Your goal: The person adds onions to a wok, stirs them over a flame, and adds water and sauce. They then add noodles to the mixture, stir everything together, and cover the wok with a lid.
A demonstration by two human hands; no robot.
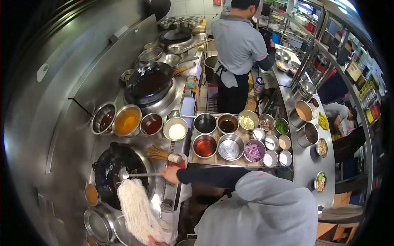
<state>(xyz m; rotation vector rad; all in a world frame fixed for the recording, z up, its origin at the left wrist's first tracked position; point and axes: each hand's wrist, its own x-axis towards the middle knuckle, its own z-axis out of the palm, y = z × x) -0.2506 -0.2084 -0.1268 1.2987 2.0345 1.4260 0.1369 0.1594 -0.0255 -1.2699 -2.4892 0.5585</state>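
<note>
My right hand grips the handle of a metal ladle, its head over the black wok on the stove. At the bottom edge my left hand is only partly in view, its fingers closed at the lower end of a long bundle of thin white noodles. The bundle's upper end hangs at the wok's near rim, by the ladle's head. Dark, shiny residue coats the inside of the wok. A bamboo brush lies beside my right hand.
Sauce bowls line the stove beyond the wok. A tray of ingredient bowls stands to the right, including chopped onion. A second wok sits farther back. A co-worker stands in the aisle.
</note>
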